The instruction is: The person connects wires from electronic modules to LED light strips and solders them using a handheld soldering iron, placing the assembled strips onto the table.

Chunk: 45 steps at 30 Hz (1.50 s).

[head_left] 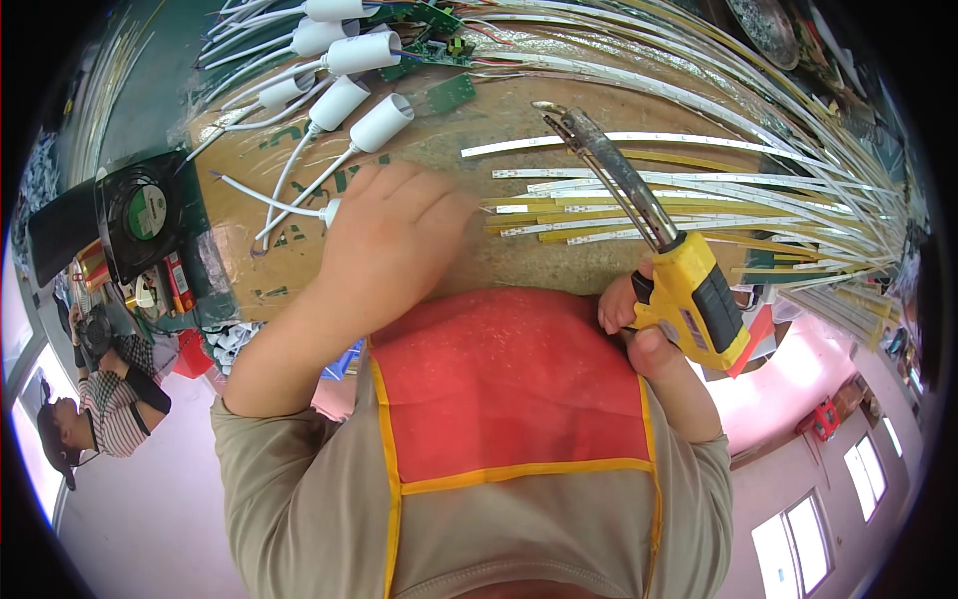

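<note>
In my right hand is a yellow and black soldering gun, gripped by its handle. Its long metal barrel points up and to the left over the LED strips. My left hand is palm down over the bench, fingers curled under and slightly blurred. It covers most of a white end cap with a wire; what the fingertips hold is hidden. Just right of that hand lie the ends of several white and yellow LED strips. Beyond it lie several white cylindrical caps with white wires.
Green circuit boards join wires to more strips at the back. A black fan stands at the left of the cardboard-covered bench. Another person in a striped top is at far left.
</note>
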Each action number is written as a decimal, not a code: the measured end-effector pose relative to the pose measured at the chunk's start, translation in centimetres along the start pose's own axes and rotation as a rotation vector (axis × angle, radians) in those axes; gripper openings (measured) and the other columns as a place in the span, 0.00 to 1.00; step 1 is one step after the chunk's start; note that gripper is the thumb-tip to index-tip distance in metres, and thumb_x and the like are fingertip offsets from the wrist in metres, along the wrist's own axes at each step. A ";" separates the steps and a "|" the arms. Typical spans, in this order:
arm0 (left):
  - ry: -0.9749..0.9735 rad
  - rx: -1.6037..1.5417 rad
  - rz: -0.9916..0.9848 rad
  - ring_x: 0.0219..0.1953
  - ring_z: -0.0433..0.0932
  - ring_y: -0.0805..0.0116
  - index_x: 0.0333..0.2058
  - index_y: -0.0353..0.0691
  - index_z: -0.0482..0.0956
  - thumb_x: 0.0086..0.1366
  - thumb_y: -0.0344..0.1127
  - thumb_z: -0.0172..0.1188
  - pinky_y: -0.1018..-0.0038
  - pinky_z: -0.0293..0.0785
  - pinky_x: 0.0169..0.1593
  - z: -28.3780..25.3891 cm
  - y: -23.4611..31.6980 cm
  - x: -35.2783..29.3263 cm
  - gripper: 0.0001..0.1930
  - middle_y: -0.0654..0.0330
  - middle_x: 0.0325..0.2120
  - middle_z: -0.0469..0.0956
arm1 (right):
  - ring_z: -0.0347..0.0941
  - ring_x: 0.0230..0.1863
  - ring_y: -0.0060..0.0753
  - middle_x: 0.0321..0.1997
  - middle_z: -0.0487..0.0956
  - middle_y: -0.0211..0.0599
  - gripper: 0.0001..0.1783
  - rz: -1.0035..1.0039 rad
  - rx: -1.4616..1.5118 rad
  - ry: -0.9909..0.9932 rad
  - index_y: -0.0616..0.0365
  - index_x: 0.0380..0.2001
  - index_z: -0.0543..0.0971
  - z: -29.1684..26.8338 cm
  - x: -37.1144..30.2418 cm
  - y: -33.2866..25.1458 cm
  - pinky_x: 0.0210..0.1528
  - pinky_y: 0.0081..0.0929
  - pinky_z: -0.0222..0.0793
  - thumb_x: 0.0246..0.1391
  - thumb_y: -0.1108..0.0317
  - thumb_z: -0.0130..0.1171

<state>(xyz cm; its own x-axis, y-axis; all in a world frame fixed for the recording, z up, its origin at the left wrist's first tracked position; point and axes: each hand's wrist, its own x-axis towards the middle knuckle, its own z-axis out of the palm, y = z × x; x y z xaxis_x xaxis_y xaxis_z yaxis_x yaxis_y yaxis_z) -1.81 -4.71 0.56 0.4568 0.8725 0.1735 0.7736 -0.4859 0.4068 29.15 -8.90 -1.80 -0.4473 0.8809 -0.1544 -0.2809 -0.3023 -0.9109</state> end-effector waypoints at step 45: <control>0.125 0.081 -0.078 0.39 0.79 0.61 0.34 0.43 0.84 0.51 0.26 0.66 0.65 0.70 0.42 -0.1 -1.7 1.5 0.10 0.64 0.32 0.81 | 0.65 0.25 0.22 0.25 0.70 0.29 0.27 0.190 -0.490 -0.074 0.62 0.46 0.71 -0.1 -0.8 0.0 0.27 0.23 0.64 0.59 0.51 0.65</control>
<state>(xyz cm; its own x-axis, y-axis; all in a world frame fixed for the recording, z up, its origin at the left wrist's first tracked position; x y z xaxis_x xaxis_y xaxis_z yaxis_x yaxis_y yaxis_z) -2.48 -2.57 0.22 0.3397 0.9049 0.2565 0.8396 -0.4146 0.3509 29.59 -9.58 -1.69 -0.5151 0.7940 -0.3229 0.2332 -0.2327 -0.9442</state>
